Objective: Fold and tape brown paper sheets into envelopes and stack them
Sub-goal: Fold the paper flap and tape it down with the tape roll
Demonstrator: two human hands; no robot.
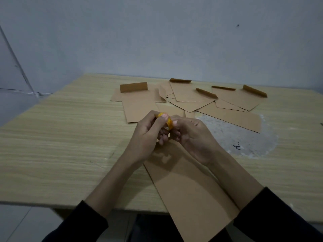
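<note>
A small yellow tape roll point(168, 122) is held up between both hands above the table's middle. My left hand point(148, 135) grips it from the left with curled fingers. My right hand point(189, 135) pinches it from the right. Under my forearms lies a long folded brown paper sheet point(190, 186), reaching past the table's near edge. Farther back, several brown paper envelopes point(190, 96) with raised flaps lie spread and overlapping. One brown sheet point(138, 105) with an upright flap lies at the back left of them.
The wooden table point(61, 137) has a worn grey round patch point(241, 137) on the right, partly under the envelopes. A pale wall point(157, 41) stands right behind the table. The table's near edge runs below my sleeves.
</note>
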